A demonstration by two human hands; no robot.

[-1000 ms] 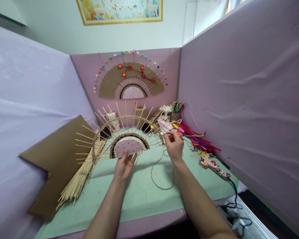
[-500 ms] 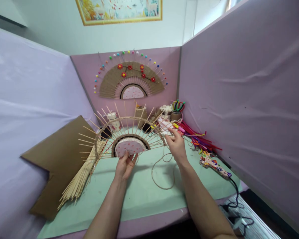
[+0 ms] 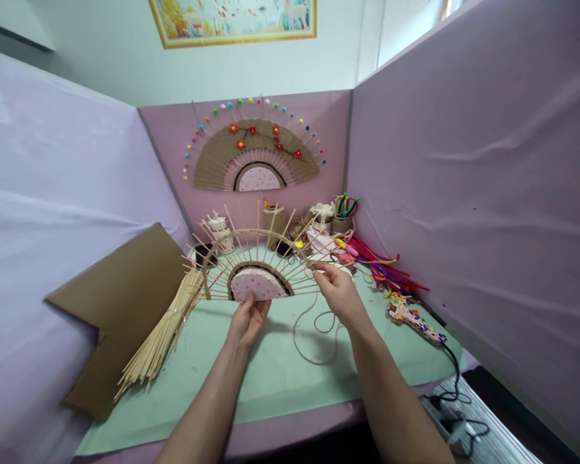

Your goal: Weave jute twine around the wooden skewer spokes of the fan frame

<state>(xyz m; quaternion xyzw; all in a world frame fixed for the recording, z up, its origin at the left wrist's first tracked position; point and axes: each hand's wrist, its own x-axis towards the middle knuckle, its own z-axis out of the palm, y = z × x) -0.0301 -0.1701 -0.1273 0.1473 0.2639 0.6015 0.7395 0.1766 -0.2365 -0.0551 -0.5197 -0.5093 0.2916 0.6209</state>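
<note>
A half-round fan frame (image 3: 257, 283) of thin sticks, with a pink spotted centre, is held up over the table. My left hand (image 3: 250, 320) grips its bottom edge, thumb on the pink centre and fingers behind. Brown twine (image 3: 251, 232) runs in an arc across the sticks. At the right end of that arc, the thumb and fingers of my right hand (image 3: 334, 288) are pinched together on the twine and sticks. A loose loop of twine (image 3: 296, 341) hangs below onto the green table cover.
Cardboard (image 3: 125, 296) and a bundle of sticks (image 3: 157, 341) lie left. A finished fan (image 3: 256, 151) hangs on the back panel. Behind are a twine spool (image 3: 273, 219) and a pot of scissors (image 3: 341, 224). Pipe cleaners (image 3: 386, 267) and a patterned glue gun (image 3: 415, 319) lie right.
The fan frame has turned and shifted slightly right, its left end drawing inward. My left hand moved a little right with it. My right hand's fingers have closed on the arc's right end.
</note>
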